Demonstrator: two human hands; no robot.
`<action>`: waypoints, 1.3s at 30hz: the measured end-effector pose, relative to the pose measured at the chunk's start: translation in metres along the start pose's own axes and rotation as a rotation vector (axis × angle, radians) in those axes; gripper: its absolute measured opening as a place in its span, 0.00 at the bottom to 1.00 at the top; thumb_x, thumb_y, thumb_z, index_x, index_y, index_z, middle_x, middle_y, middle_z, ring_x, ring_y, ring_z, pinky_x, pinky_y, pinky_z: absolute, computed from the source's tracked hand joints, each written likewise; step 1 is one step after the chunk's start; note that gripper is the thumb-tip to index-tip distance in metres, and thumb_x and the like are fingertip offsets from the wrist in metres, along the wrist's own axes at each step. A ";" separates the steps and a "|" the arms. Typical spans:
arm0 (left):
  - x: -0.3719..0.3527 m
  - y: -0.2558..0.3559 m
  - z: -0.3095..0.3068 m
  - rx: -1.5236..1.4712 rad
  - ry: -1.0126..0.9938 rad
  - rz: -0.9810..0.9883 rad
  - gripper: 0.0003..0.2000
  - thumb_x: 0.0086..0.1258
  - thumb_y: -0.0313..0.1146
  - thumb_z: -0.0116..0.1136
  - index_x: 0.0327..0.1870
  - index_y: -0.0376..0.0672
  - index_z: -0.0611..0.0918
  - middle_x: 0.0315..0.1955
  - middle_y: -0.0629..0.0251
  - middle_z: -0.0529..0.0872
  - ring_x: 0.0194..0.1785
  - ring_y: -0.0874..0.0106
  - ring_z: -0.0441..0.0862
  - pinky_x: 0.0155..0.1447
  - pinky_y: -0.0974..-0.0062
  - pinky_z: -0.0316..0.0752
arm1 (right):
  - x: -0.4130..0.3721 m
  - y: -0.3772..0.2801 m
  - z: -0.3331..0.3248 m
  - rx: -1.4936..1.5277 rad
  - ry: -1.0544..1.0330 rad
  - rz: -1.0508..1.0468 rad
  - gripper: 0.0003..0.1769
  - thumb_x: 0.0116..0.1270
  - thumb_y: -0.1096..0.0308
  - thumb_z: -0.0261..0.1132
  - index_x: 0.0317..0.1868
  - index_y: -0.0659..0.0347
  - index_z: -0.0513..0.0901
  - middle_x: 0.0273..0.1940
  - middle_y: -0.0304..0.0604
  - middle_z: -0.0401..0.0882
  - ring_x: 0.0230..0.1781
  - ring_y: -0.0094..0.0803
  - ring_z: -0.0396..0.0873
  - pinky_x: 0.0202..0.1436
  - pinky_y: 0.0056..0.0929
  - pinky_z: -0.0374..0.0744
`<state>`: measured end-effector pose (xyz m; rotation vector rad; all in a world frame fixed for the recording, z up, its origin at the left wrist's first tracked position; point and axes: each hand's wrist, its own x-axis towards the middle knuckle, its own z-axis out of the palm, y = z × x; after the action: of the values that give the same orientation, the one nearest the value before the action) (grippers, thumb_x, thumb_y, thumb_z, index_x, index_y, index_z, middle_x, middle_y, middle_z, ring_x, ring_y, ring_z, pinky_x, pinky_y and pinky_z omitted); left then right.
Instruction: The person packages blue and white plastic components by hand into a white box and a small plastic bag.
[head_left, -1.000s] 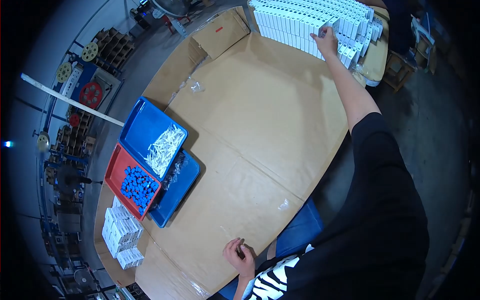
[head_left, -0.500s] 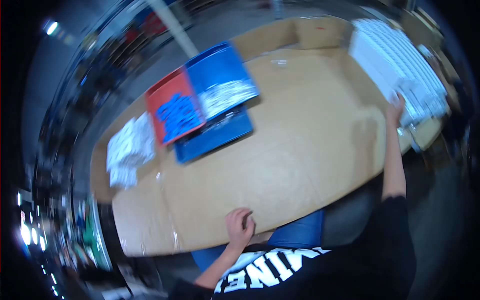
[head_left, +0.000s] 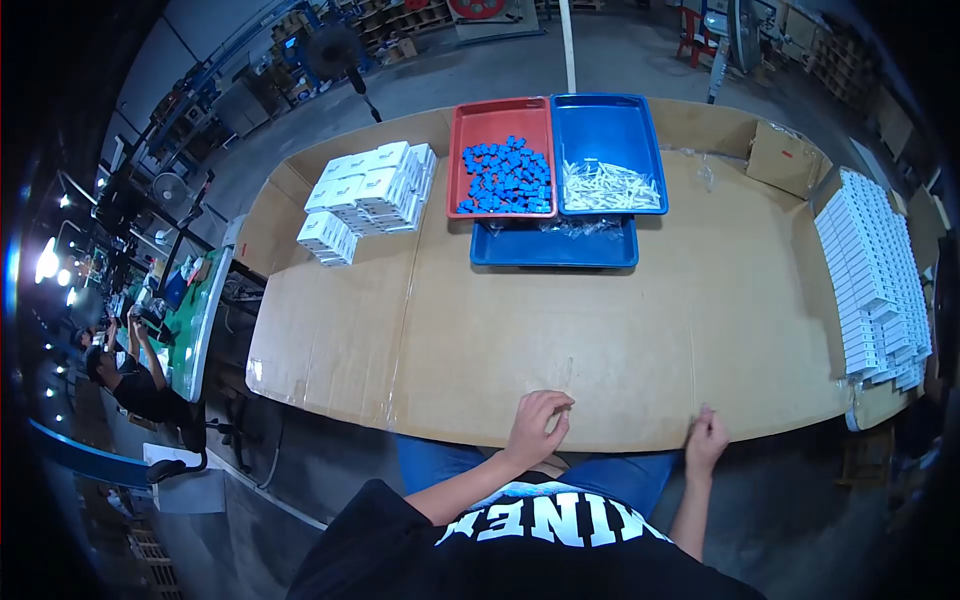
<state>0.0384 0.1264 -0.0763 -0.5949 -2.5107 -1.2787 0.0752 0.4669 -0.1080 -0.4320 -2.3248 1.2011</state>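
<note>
Observe left hand [head_left: 540, 425] at the near edge of the cardboard worktop [head_left: 560, 330], fingers bent in a loose hook, thumb and fingertips apart. Observe right hand [head_left: 706, 440] farther right along the same edge, fingers curled inward; cannot tell whether closed on anything. Record worktop as smooth brown board, creased along straight folds, patched with glossy clear tape, bordered at the far side by an upright wall.

Find ahead of both hands, well apart from them, a lower blue tray [head_left: 555, 257], shallow and rectangular, holding crinkled clear film [head_left: 590, 228]. Note overlapping its far side a red tray [head_left: 500, 118] with small blocky blue pieces [head_left: 505, 180], and beside that an upper blue tray [head_left: 605, 130] with slender white pieces [head_left: 610, 187] heaped toward the near end.

Log to the left a stepped stack of printed white boxes [head_left: 370, 190], flat-faced and square-edged. Log to the right a block of narrow white cartons [head_left: 870, 270], tightly ranked, ribbed in look, ragged at the near end.

See beyond, a grey floor [head_left: 480, 80], a straight pale pole [head_left: 569, 50] and, far left, a person [head_left: 150, 385] at a green-topped table [head_left: 195, 335].
</note>
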 end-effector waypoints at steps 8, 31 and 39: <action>0.014 -0.030 -0.082 0.000 0.291 -0.178 0.13 0.68 0.28 0.64 0.53 0.42 0.83 0.51 0.57 0.85 0.55 0.57 0.82 0.63 0.60 0.72 | -0.023 -0.106 0.065 0.120 -0.307 -0.181 0.28 0.84 0.63 0.59 0.21 0.66 0.69 0.17 0.40 0.69 0.18 0.24 0.67 0.24 0.31 0.64; 0.114 -0.284 -0.265 0.691 0.457 -0.568 0.20 0.73 0.36 0.61 0.62 0.38 0.77 0.63 0.47 0.74 0.71 0.49 0.69 0.73 0.49 0.63 | 0.193 -0.309 0.255 -0.129 -0.676 -0.305 0.23 0.80 0.64 0.64 0.25 0.68 0.77 0.20 0.49 0.77 0.19 0.38 0.78 0.27 0.34 0.73; 0.127 -0.284 -0.273 0.764 0.306 -0.699 0.24 0.73 0.40 0.60 0.65 0.38 0.74 0.66 0.46 0.71 0.74 0.48 0.67 0.74 0.47 0.62 | 0.295 -0.512 0.454 0.072 -0.906 -0.430 0.12 0.79 0.67 0.61 0.54 0.66 0.83 0.37 0.53 0.88 0.37 0.43 0.88 0.43 0.37 0.82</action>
<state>-0.1940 -0.2157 -0.0674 0.6370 -2.7077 -0.3887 -0.4495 0.0157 0.1691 0.7711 -2.8378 1.4165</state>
